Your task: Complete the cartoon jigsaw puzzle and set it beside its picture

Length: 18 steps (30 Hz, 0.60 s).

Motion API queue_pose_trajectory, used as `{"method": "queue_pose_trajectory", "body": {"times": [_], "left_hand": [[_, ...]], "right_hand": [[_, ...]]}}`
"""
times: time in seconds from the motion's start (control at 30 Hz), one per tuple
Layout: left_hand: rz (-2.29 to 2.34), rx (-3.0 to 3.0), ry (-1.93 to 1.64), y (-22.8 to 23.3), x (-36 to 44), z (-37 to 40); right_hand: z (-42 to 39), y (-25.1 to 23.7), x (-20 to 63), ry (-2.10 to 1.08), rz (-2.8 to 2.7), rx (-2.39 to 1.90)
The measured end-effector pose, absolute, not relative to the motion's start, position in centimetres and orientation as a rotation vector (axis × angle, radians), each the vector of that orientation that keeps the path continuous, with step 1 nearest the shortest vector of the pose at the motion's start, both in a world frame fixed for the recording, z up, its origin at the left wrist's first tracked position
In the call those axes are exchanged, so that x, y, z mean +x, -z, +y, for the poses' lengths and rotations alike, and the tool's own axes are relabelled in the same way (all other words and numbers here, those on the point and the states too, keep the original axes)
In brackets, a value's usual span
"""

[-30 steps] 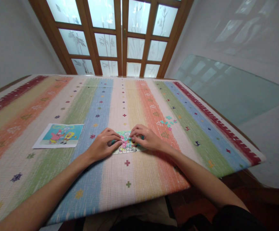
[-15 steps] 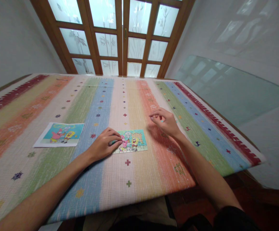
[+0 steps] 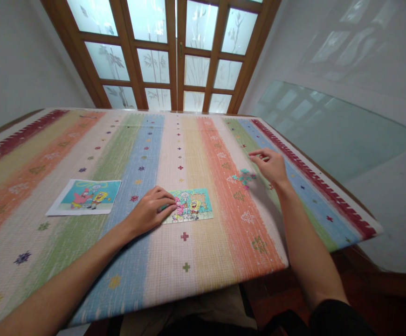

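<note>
Teal pieces (image 3: 244, 171) uncovered since earlier; right hand (image 3: 271, 164) shifted farther right; left (image 3: 154, 205) still on puzzle (image 3: 196, 205); both grips unclear.

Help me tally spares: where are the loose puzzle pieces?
In the head view, the loose puzzle pieces lie right of the partly assembled puzzle, below and left of the right hand.
</note>
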<state>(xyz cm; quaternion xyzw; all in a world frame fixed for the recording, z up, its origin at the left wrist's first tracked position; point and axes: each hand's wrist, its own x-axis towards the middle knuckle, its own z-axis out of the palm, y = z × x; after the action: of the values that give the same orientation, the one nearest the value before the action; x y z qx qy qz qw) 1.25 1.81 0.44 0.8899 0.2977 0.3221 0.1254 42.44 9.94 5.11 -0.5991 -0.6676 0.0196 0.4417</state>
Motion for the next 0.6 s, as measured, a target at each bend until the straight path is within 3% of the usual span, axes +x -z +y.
{"method": "queue_pose_trajectory", "body": {"times": [0.4, 0.6], "left_hand": [[0.852, 2.743, -0.922, -0.3, 1.4, 1.7], [0.827, 2.841, -0.983, -0.2, 1.3, 1.7]], "right_hand": [[10.7, -3.7, 45.9, -0.134, -2.075, -1.956], [11.2, -2.7, 44.8, -0.064, -2.235, -1.958]]}}
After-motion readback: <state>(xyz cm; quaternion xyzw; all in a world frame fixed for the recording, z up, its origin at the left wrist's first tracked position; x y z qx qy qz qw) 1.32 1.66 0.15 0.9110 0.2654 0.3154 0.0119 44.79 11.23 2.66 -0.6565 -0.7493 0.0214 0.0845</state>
